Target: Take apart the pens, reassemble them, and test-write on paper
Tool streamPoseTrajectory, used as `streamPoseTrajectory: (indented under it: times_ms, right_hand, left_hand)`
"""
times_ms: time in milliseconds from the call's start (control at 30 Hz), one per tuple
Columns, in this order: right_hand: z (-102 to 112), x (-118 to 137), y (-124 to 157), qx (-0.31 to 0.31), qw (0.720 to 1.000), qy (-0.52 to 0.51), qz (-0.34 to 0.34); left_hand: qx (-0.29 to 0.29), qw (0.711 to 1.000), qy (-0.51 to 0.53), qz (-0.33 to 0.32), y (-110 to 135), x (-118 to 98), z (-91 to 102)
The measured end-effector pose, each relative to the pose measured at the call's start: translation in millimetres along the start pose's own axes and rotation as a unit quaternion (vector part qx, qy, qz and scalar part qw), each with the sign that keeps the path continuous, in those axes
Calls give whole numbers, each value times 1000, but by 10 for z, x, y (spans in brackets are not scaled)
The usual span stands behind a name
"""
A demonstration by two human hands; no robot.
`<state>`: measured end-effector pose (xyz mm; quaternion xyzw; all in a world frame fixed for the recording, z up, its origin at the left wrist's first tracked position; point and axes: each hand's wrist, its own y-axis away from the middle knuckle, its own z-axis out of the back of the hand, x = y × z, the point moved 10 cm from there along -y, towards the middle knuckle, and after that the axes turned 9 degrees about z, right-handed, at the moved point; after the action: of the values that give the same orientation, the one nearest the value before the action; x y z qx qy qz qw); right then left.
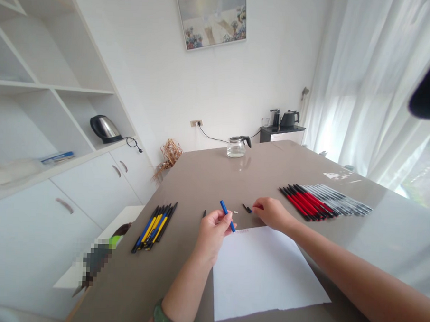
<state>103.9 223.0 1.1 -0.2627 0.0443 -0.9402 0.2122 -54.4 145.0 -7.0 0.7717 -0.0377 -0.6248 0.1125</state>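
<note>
My left hand (214, 230) pinches a blue pen barrel (227, 215), tilted over the top left corner of a white sheet of paper (267, 272). A row of small faint marks shows on the paper just by the barrel's lower end. Beyond the paper's top edge, my right hand (272, 213) rests on the table with its fingers curled together. Its fingertips are right beside small black pen parts (246, 208); whether they grip one is hidden. A tiny white piece (235, 212) lies between the hands. Behind my left hand a dark tip (204, 213) pokes out.
Blue, yellow and black pens (153, 227) lie bunched on the left. On the right are red pens (307, 202) and clear-barrelled pens (338, 199) in a row. A glass pot (236, 146) stands at the table's far end. White scraps (337, 176) lie at the right.
</note>
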Motion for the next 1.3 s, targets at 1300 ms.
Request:
streamPoseTrajectory:
  times_ms: [1300]
  right_hand:
    - [-114,584,583,-20,926,-375,23]
  left_hand:
    - [15,999,32,-33,75,-78,-95]
